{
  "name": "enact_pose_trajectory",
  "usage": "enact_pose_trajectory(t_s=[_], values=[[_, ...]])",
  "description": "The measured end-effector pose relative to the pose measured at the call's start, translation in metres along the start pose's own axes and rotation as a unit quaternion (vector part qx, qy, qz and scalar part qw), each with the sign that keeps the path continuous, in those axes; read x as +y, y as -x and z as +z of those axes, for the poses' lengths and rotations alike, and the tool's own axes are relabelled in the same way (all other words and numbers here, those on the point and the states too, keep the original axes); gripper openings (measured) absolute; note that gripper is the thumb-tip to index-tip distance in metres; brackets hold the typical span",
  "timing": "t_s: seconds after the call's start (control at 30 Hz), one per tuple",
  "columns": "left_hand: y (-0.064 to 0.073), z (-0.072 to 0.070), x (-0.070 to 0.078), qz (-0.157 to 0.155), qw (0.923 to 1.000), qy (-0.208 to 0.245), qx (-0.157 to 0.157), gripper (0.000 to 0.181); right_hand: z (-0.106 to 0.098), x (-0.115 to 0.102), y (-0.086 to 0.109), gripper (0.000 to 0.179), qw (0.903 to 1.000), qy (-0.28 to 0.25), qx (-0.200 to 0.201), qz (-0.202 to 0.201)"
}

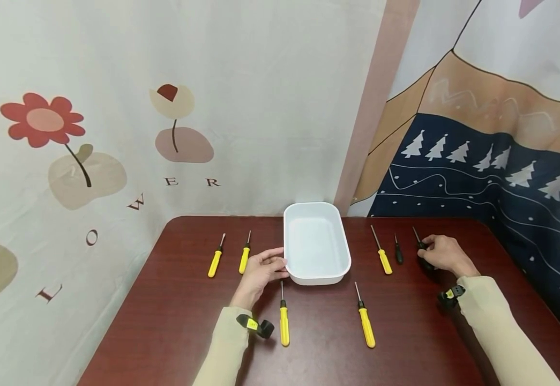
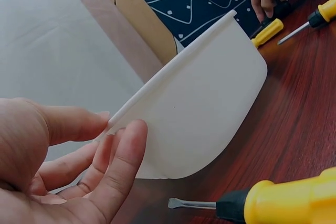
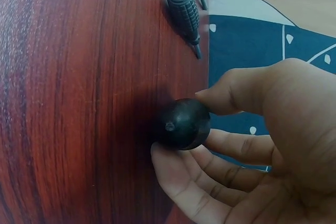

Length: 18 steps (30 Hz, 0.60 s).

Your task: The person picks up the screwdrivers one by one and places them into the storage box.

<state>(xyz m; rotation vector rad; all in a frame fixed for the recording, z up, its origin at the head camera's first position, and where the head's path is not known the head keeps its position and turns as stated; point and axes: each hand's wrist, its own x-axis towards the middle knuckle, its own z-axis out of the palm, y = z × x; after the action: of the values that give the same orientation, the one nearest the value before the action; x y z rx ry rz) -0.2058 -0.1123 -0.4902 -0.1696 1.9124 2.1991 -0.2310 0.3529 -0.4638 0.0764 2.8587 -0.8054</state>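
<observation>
A white rectangular tray (image 1: pixel 316 280) stands near the table's far edge. My left hand (image 1: pixel 262 274) is at its left side, and in the left wrist view the thumb and fingers (image 2: pixel 131 145) pinch its rim. Toward the right end of the table, my right hand (image 1: pixel 446 254) holds a screwdriver by its black handle (image 3: pixel 186 124), with the shaft pointing away from me. Beside it lies a smaller black screwdriver (image 1: pixel 398 254), whose ribbed grip shows in the right wrist view. A yellow screwdriver (image 1: pixel 385 261) is between that one and the tray.
Two yellow screwdrivers, one (image 1: pixel 215 264) farther left and one (image 1: pixel 244 259) closer in, lie left of the tray. Nearer to me are another yellow screwdriver (image 1: pixel 284 324) by my left wrist and one (image 1: pixel 366 327) right of it. A printed curtain (image 1: pixel 260 107) hangs behind the table.
</observation>
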Motion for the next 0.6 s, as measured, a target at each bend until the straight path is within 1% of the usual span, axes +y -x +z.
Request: enact_pose_trajectory(t_s=[0.3,0.43,0.6], values=[[0.0015,0.0011,0.0028,0.002,0.9996,0.026,-0.010,0.044,0.0004,0.0000,-0.0022,0.050,1.0000,-0.005,0.000,0.007],[0.0017,0.0006,0.0020,-0.001,0.9996,0.027,-0.012,0.043,0.0015,0.0007,-0.0026,0.050,0.9999,-0.002,0.002,0.010],[0.0023,0.0002,0.0012,-0.001,0.9995,0.031,-0.012,0.043,0.0028,0.0005,-0.0021,0.050,0.9996,-0.018,-0.002,0.020]])
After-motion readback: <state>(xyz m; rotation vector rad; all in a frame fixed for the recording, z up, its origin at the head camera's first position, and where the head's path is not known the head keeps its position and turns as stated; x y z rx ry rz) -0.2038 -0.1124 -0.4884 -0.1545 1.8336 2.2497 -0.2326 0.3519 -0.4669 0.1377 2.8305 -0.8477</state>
